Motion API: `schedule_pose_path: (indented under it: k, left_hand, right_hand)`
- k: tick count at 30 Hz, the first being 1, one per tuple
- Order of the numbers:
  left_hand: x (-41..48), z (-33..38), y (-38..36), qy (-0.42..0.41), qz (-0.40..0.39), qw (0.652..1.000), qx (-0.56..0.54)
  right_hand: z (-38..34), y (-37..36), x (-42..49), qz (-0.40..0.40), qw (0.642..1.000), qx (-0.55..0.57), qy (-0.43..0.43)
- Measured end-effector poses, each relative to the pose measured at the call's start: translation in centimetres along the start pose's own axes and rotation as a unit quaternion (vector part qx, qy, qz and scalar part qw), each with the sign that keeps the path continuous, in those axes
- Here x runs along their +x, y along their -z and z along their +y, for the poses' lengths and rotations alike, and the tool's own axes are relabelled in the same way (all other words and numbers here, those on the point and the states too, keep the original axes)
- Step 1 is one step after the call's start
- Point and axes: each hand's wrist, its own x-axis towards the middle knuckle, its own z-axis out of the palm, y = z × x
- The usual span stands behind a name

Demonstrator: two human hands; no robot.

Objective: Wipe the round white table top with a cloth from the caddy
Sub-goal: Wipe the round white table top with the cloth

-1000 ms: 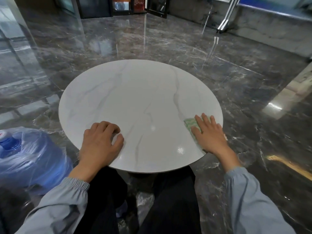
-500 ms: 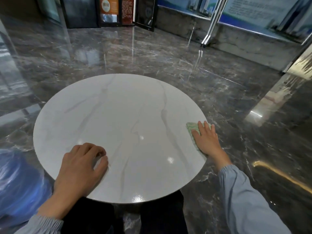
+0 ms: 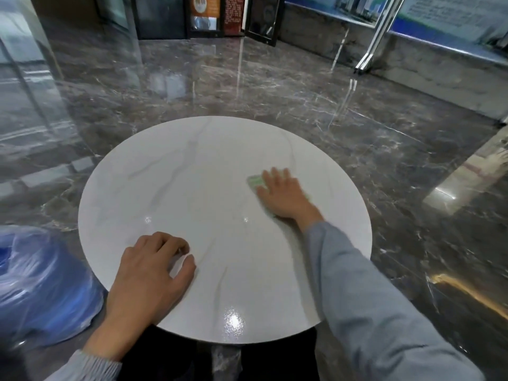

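**On the table's right half: cloth under a flat hand**

Toward the right side of the round white table (image 3: pixel 192 188), your right hand (image 3: pixel 283 196) lies flat on the green cloth (image 3: pixel 255 182). Its fingers (image 3: pixel 275 176) are straight and close together, pressing rather than gripping. A strip of cloth shows beyond the fingertips, toward the table's centre. Your left hand (image 3: pixel 148 273) rests by the table's near-left rim with its fingers loosely bent and their tips on the surface, holding nothing. The caddy is not in view.

The wipe looks to be under way, with most of the top probably left to cover. Put your weight through the palm so the cloth travels with the hand and does not bunch or slide out. Work in overlapping passes from the far rim back toward the near rim. Lift the left hand when you reach its patch, or that spot gets missed.

Nothing else stands on the table, so you have open room to sweep across it. Slow down at the rim, where the cloth could slip over the edge onto the dark marble floor (image 3: pixel 275 92). Off the table's near-left side sits a plastic-wrapped blue water jug (image 3: pixel 41 284), so mind your elbow there.
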Motion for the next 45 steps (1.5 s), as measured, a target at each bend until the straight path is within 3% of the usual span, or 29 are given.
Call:
schedule_pose_path:
  k: [5,8,12,21,25,31,34,37,42,45]
  left_hand:
    - [-0.1,-0.2,-0.1,-0.022,0.027,0.999,-0.002]
    - [-0.2,-0.3,-0.1,-0.034,0.047,0.998,-0.005]
    - [-0.3,-0.3,-0.1,-0.031,0.061,0.997,-0.022]
    - [-0.4,-0.4,-0.4,-0.024,0.072,0.997,-0.032]
    - [-0.4,-0.5,-0.6,-0.024,0.084,0.996,-0.035]
    - [-0.6,-0.5,-0.8,-0.027,0.091,0.995,-0.027]
    - [-0.5,-0.5,-0.8,-0.025,0.086,0.996,-0.02]
    - [-0.6,-0.6,-0.8,-0.023,0.078,0.996,-0.027]
    - [-0.7,-0.6,-0.6,-0.024,0.081,0.996,-0.028]
    - [-0.7,-0.5,-0.7,-0.02,0.082,0.996,-0.021]
  right_hand:
    - [-13.5,-3.8,-6.6,-0.016,0.973,-0.004,0.23]
    - [-13.8,-4.1,-8.2,-0.017,0.964,0.022,0.263]
    - [-9.4,-3.0,-7.6,-0.011,0.98,0.032,0.197]
    - [6.4,-1.7,-10.1,0.004,0.998,0.034,-0.051]
    - [3.5,-2.7,-14.8,-0.014,0.999,0.035,0.006]
    - [-6.4,-5.5,-23.8,-0.012,0.976,0.002,0.217]
    - [-6.8,-5.0,-24.8,-0.028,0.97,0.01,0.241]
    - [-4.1,-4.6,-22.2,-0.032,0.98,-0.002,0.197]
    - [2.9,-3.2,-17.9,0.0,1.0,0.026,0.011]
    - [2.2,-3.7,-18.1,0.006,1.0,0.018,-0.017]
